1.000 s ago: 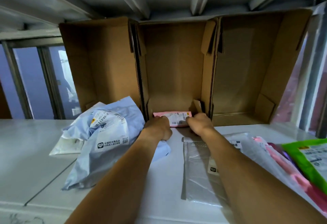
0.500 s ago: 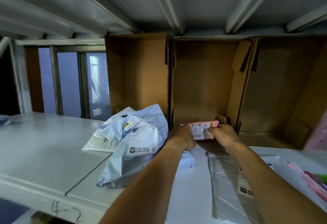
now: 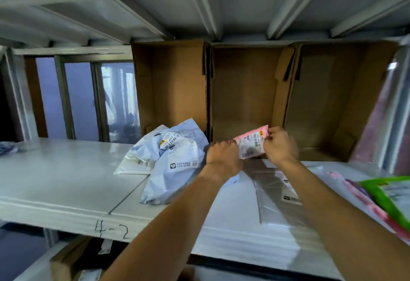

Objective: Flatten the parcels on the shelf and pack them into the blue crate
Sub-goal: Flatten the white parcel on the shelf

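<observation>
Fingers (image 3: 272, 133) of left hand (image 3: 221, 157) and right hand (image 3: 281, 146) pinch pink parcel (image 3: 250, 146); blue parcels (image 3: 177, 163) beside

At the back of the shelf (image 3: 55, 180) a left box (image 3: 173, 85), middle box (image 3: 244, 89) and right box (image 3: 332, 103) stand side by side. Before the middle box, the left hand (image 3: 221, 158) and right hand (image 3: 281, 145) hold a small parcel (image 3: 251, 145) between them. Crumpled mailer bags (image 3: 173, 169) lie to the left of the hands. A flat clear bag (image 3: 270, 192) lies beneath the right forearm, and stacked parcels (image 3: 388, 196) lie at the far right.
</observation>
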Available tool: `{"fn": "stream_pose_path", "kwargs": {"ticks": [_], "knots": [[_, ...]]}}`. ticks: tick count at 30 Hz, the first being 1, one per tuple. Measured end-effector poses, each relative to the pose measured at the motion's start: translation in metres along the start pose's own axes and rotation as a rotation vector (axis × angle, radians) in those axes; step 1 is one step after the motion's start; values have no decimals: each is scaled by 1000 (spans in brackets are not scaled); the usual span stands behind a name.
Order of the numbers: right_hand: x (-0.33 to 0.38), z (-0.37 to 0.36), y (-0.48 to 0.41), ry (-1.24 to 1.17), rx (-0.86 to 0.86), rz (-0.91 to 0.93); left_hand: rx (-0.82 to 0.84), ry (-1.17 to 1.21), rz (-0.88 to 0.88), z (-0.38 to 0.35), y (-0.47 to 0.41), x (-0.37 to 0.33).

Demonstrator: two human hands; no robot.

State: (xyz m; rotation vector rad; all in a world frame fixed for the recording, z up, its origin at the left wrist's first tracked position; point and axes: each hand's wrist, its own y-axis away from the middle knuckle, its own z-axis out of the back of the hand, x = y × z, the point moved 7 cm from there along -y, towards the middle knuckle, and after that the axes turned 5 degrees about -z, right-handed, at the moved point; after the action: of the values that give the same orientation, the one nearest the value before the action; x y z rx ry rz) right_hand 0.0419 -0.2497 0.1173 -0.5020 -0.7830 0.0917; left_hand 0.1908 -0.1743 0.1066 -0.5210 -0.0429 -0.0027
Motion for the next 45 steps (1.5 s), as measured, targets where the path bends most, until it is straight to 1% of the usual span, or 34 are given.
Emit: {"fn": "stream_pose_path", "kwargs": {"ticks": [2,4,9,14,17,21,25,28,31,33,34,37,38,39,40,42,43,45], "knots": [[4,19,12,-3,-46,15,-5,16,-11,4,15,0],[5,36,29,-2,-72,37,-11,83,-30,5,30,-3],[-4,64,77,10,-61,127,-17,218,-93,16,63,-24],[-28,79,117,23,-36,99,14,325,-93,27,96,-37],[-36,85,142,28,-9,111,62,425,-67,24,107,-40],[-38,85,171,43,99,164,131,512,15,16,113,-48],[-37,86,190,123,178,218,150,602,73,11,115,-58],[-35,93,203,190,169,298,199,564,26,5,116,-64],[-35,99,215,219,172,356,228,599,45,-7,113,-62],[-33,105,222,212,116,379,218,607,45,-10,112,-61],[-33,111,223,210,57,370,219,605,41,-10,112,-61],[-38,128,216,158,-128,247,200,623,32,-10,112,-62],[-40,132,213,157,-182,223,186,632,31,-8,112,-62],[-43,132,209,209,-203,205,174,639,35,-7,111,-61],[-46,126,203,311,-169,180,165,645,39,-6,111,-60],[-54,108,194,498,8,117,157,652,49,-5,111,-57],[-56,101,192,516,73,101,149,648,52,-4,111,-56],[-55,96,188,427,102,74,139,623,46,-2,112,-55]]}}
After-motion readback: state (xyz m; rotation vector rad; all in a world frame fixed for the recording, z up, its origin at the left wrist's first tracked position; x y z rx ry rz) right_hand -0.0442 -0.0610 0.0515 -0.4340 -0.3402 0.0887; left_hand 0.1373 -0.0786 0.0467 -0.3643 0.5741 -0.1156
